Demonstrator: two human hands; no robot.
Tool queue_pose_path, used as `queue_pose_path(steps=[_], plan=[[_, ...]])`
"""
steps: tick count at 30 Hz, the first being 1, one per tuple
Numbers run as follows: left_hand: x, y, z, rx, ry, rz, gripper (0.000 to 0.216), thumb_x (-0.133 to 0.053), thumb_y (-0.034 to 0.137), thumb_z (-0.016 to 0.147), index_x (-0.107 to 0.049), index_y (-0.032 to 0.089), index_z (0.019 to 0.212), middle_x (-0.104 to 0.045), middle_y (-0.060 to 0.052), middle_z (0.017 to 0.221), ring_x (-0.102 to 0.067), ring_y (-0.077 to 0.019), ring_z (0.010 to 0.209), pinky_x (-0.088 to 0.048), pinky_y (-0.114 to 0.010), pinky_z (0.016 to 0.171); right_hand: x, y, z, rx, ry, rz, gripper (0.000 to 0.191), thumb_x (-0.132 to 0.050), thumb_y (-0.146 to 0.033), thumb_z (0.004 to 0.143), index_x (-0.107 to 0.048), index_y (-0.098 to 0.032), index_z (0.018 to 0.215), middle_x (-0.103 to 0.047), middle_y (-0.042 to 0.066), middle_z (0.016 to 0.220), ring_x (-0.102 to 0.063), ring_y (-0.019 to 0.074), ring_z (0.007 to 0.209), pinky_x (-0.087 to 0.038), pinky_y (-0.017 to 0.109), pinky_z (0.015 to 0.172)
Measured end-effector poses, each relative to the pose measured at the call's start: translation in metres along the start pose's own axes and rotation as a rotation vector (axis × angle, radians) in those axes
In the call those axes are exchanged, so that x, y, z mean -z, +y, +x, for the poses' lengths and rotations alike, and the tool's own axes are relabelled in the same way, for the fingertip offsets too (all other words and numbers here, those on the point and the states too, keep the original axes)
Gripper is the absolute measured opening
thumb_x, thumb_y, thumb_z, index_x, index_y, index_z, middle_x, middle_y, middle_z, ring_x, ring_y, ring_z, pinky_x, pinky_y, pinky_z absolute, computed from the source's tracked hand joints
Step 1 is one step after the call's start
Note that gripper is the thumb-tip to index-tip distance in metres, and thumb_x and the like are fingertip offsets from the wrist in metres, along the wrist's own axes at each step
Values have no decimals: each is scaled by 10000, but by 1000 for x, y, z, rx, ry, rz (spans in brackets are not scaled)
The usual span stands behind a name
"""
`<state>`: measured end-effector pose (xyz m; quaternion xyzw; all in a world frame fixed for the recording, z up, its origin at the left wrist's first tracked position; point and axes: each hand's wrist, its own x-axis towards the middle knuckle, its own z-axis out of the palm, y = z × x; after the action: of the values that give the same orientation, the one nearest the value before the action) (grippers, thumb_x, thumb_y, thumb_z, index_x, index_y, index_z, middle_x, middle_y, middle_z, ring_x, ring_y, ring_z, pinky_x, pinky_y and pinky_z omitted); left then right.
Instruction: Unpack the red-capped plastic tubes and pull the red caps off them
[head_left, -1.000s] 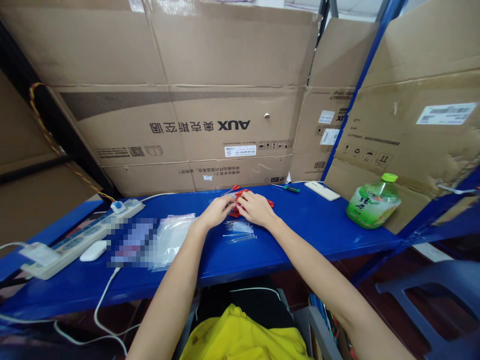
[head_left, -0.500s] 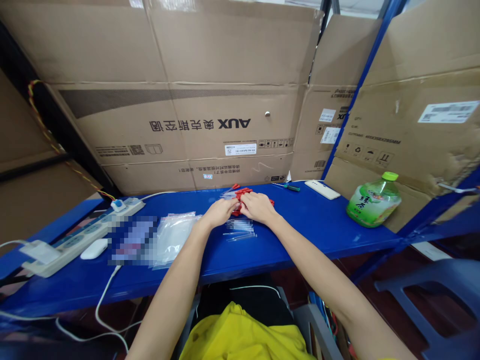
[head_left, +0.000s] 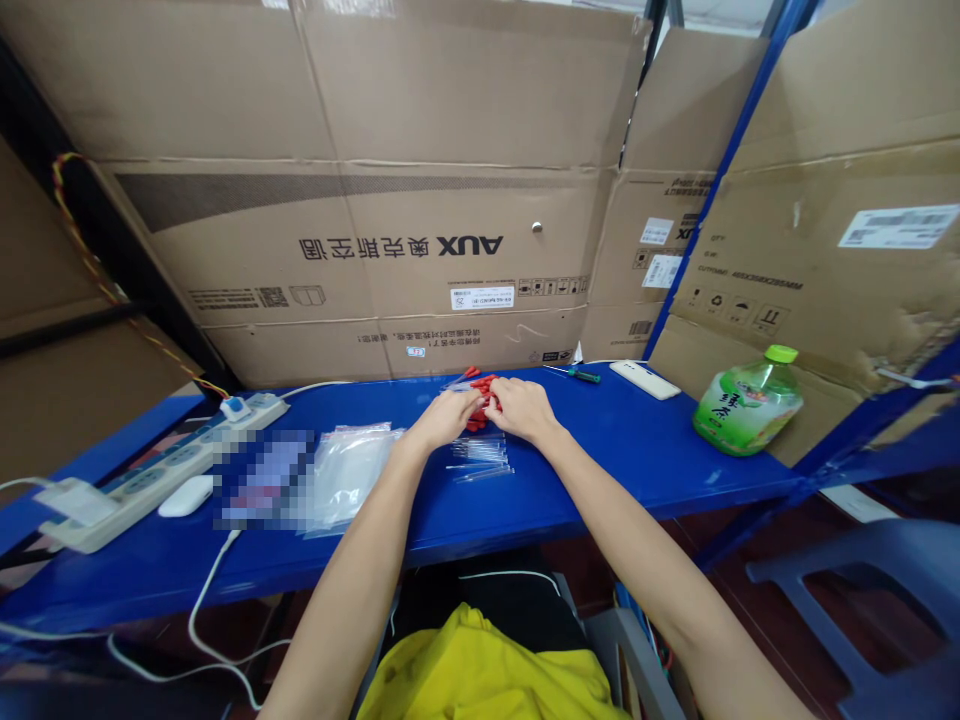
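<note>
My left hand (head_left: 448, 416) and my right hand (head_left: 523, 408) are close together over a pile of small red pieces (head_left: 477, 422) on the blue table. The fingers of both hands are curled in and touch the red pieces. Exactly what each one pinches is partly hidden. Just in front of my hands lies a bunch of thin, clear or silvery rods (head_left: 480, 460), roughly side by side. More red-ended rods (head_left: 469, 373) stick out behind my left hand.
Clear zip bags (head_left: 351, 470) lie left of my arm, beside a blurred-out phone (head_left: 266, 475), a white case (head_left: 187, 496) and a power strip (head_left: 161, 470). Towards the right are a small screwdriver (head_left: 583, 375), a white flat object (head_left: 645, 379) and a green bottle (head_left: 746, 402). Cardboard (head_left: 450, 120) walls the back.
My hands have drawn slightly apart, with the right shifting a little to the right. More of the red pieces shows between them. The rods in front lie where they were.
</note>
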<state>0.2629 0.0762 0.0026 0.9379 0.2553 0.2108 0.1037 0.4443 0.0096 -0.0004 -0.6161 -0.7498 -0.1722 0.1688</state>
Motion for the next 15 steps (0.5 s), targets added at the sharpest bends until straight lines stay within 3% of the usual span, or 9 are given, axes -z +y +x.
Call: queue_pose_path(steps=[3, 6, 8, 11, 15], plan=[[3, -8, -4, 30, 17, 35, 393, -324, 366, 1068, -637, 202, 895, -695, -69, 812, -629, -198, 736, -387, -277, 683, 4, 16, 0, -116, -3, 18, 214, -466, -291, 971, -628, -176, 1049, -741, 111, 1028, -664, 233, 930, -372, 303, 709], [9, -12, -11, 130, 52, 76, 354, -353, 343, 1062, -631, 208, 889, -688, -70, 776, -644, -209, 737, -359, -278, 669, 9, 42, -3, -344, -15, 36, 240, -383, -237, 999, -610, -169, 1042, -727, 101, 893, -647, 213, 779, -357, 298, 668], [11, -7, -11, 203, 115, 86, 341, -350, 351, 1068, -629, 219, 922, -684, -59, 768, -648, -213, 745, -356, -279, 674, 10, 52, -4, -360, -5, 45, 251, -358, -210, 1007, -603, -172, 1050, -723, 96, 889, -638, 206, 763, -351, 298, 667], [11, 10, -7, 208, 264, 101, 357, -321, 387, 1085, -627, 232, 984, -706, -53, 870, -656, -208, 832, -389, -280, 722, 5, 48, -5, -272, 22, 60, 199, -413, -261, 1017, -600, -194, 1022, -722, 72, 929, -643, 200, 826, -347, 296, 667], [9, 21, -4, 111, 376, 118, 380, -311, 400, 1091, -639, 210, 1092, -691, -84, 1095, -627, -207, 1028, -438, -305, 894, -4, 29, -3, 18, 102, 54, 203, -425, -273, 1036, -611, -195, 1012, -705, 78, 984, -616, 207, 928, -385, 300, 764]])
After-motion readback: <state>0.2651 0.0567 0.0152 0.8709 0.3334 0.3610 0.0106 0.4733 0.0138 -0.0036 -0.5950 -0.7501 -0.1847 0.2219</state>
